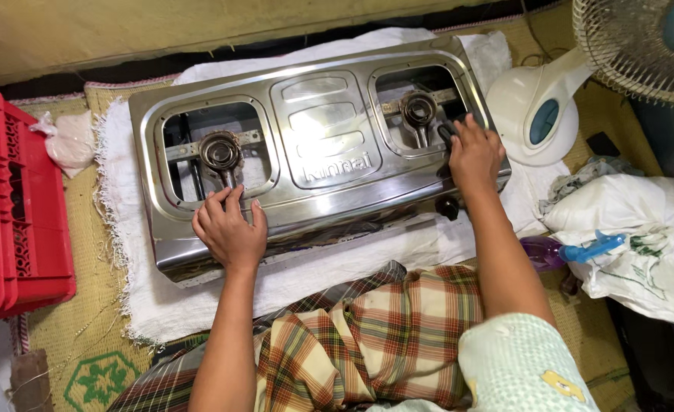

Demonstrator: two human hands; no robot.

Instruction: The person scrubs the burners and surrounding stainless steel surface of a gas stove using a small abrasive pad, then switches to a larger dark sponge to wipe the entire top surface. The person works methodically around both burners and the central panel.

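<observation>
Two-burner stainless steel gas stove top (318,152): we judge it being steadied for wiping. Our left hand (229,229) lies flat, fingers released, just below the left burner (220,152); our right hand (474,156) clenches a dark pad (447,135) beside the right burner (418,111). Next we would need firm pressure rubbing beyond the fingertips.

You have one view only, from the camera on your head. It looks steeply down from close above the steel two-burner stove (314,145), which fills the middle of the frame; your lap lies below the stove, a red crate (13,206) left of it.
</observation>
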